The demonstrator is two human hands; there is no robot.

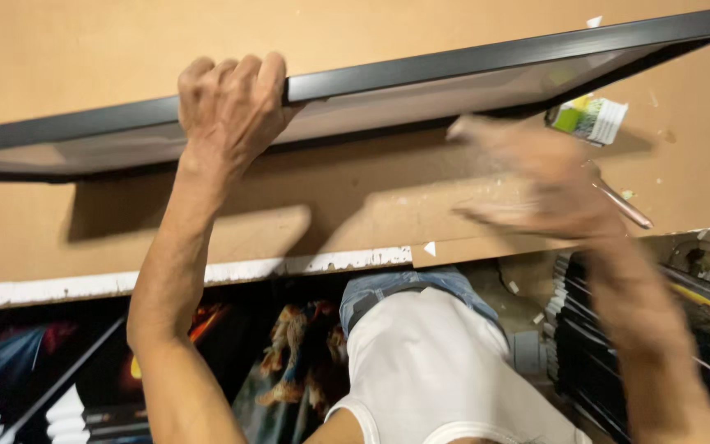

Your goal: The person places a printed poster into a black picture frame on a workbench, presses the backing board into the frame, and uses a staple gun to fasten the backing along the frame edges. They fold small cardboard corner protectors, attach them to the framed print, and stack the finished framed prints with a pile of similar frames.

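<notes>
The brown work table (67, 49) fills most of the view, with a chipped white edge along its near side. Over it a long black picture frame (454, 78) is lifted at an angle: its near long edge is raised and the glass side faces down toward the board, throwing a wide shadow on the surface.

Below the table edge there are stacked printed pictures (289, 362) on the left and a pile of dark frames (585, 345) on the right, with the person's white shirt between them.

The left hand (232, 111) holds the frame at the raised edge. Its fingers are curled over the top of the black moulding and clamped on it, thumb hidden behind.

The right hand (536, 177) is under the frame, just above the table, and it is very blurred. The fingers seem stretched out flat and together, but I cannot tell this for sure.

A small green and white tube (589, 117) lies on the table just beyond the right hand, near a thin metal tool (624, 205).
</notes>
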